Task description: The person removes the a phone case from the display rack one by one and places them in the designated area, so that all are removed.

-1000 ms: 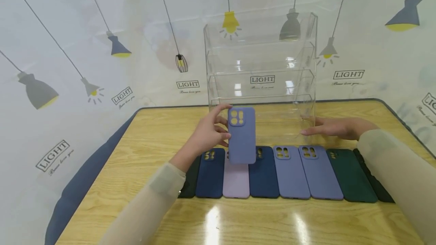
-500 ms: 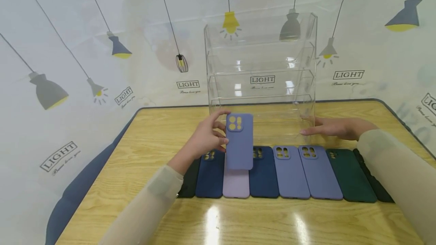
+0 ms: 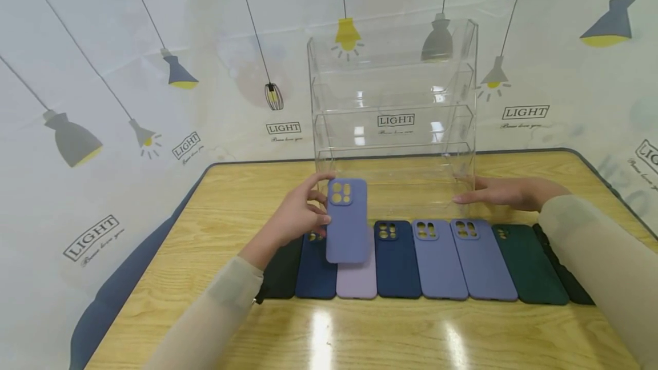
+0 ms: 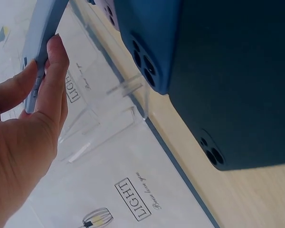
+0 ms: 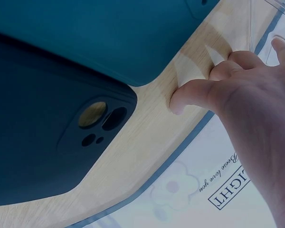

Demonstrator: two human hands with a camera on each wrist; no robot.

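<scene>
Moved: vs 1 s ago the held case has come down and to the person's left; it was up in front of the stand's lower shelf, now it hangs over the row's left end. Right hand unchanged.
Left hand (image 3: 294,218): clamped on the periwinkle case (image 3: 346,221), thumb on one long edge, fingers (image 4: 54,71) on the other, near the camera-cutout end.
Held case: upright, cutouts on top, off the table, in front of the lilac case (image 3: 358,278) and just beside the navy case (image 3: 317,270).
Right hand (image 3: 506,192): fingers straight, flat by the acrylic stand (image 3: 393,119) at its lower right corner, fingertips touching its wall; grips nothing.
Handling: prob. light, soft silicone-type shell w/ matte skin, so it looks grippy, not fragile. Likely flexes if squeezed mid-span; an empty shell can bow.
Where to hold: long edges near 1 end, as now; keep off the thin bridges btwn cutouts.
Row: approx. 8 more cases side by side on the wooden table (image 3: 231,198): dark, navy, lilac, navy, 2 periwinkle, green, dark.
Backdrop: lamp-print sheet w/ "LIGHT" labels.
</scene>
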